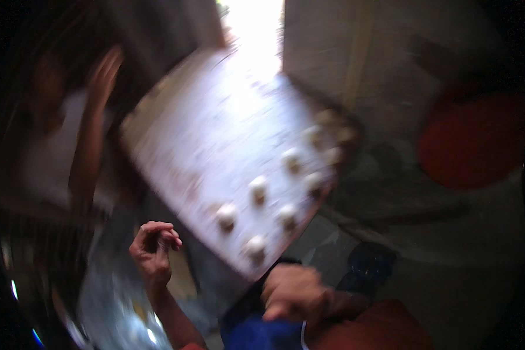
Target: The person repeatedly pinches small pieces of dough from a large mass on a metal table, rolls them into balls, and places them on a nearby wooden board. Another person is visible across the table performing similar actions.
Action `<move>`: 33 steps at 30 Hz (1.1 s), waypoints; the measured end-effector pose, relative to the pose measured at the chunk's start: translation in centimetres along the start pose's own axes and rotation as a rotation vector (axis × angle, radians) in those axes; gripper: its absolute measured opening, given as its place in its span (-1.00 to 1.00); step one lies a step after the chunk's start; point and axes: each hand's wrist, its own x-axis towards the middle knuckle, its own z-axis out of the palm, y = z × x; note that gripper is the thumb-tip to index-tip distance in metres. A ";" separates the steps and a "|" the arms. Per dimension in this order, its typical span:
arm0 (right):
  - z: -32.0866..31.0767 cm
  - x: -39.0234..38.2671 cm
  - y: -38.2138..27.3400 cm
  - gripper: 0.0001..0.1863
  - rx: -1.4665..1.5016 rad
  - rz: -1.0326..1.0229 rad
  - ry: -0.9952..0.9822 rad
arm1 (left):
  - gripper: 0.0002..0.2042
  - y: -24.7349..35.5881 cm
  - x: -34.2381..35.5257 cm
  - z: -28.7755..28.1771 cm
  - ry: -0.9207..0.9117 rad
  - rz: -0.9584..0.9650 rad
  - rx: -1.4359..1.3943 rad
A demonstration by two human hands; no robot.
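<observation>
My left hand (153,251) is raised beside the table's near left edge, its fingers curled in toward the thumb. I cannot make out anything in its grasp. Close to the table's near corner, my right hand (294,291) is smeared by motion and its fingers do not show clearly. A pale, flour-whitened table (186,140) stands in front of me, turned cornerwise. Several round white lumps that look like dough balls lie on its right side, among them one at the near corner (255,247) and another farther left (226,216). Neither hand touches them.
Across the table's left side is another person (84,140) with a forearm raised. A large round red object (472,140) is at the right. Bright light falls through an opening (254,29) at the far end. A dark, shiny object (370,262) sits low on the right.
</observation>
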 end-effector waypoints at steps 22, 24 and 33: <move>26.9 -7.0 7.6 -0.57 -0.211 1.027 -0.420 | -0.69 -14.2 -29.4 -3.3 0.628 -0.796 -1.073; 27.2 -7.3 8.3 -0.60 0.000 1.205 -0.408 | -0.62 -14.0 -30.5 -3.7 0.477 -0.883 -1.005; 28.8 -8.4 7.2 -0.62 -0.385 0.758 -0.723 | -0.59 -16.3 -28.2 -5.5 0.460 -1.076 -1.245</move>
